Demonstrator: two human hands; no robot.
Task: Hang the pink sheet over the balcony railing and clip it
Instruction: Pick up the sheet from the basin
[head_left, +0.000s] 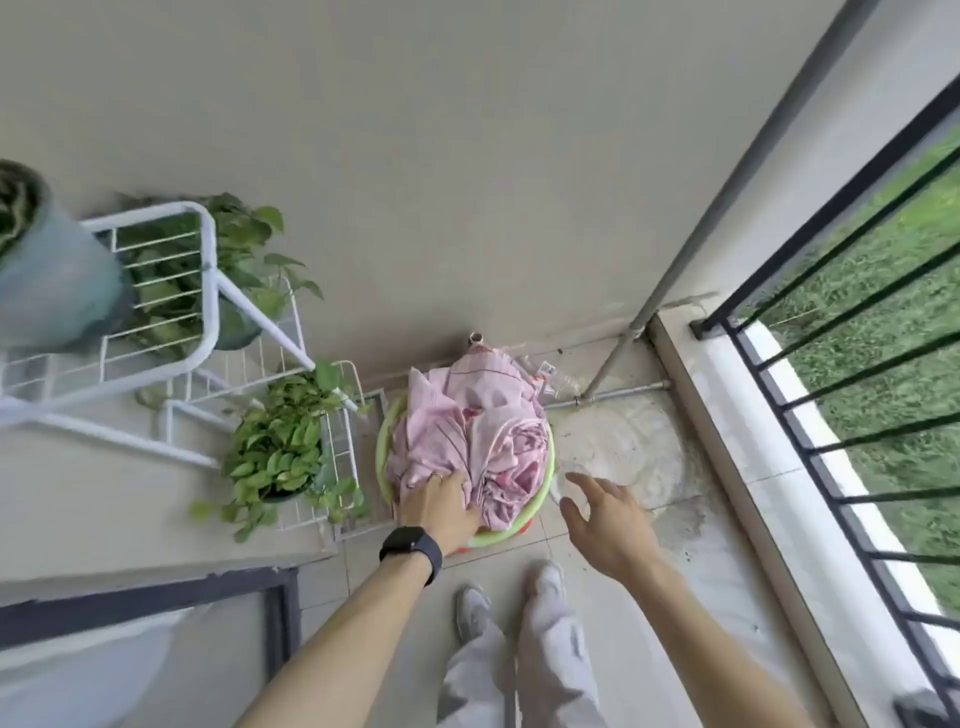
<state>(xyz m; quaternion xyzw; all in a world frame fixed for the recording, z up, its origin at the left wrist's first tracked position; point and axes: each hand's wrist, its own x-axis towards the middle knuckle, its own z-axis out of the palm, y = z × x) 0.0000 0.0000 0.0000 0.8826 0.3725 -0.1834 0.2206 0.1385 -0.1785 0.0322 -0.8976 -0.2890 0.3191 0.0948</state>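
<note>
One pink sheet (470, 431) lies crumpled in a heap with no clear long axis, filling a round green basin (543, 499) on the tiled balcony floor (613, 587) against the wall. The left hand (441, 506) clutches the sheet's near edge; the right hand (605, 512) hovers just beside the basin, fingers spread. A black balcony railing (810, 415) runs along the right, and three potted plants sit on a white rack (208, 312) to the left.
</note>
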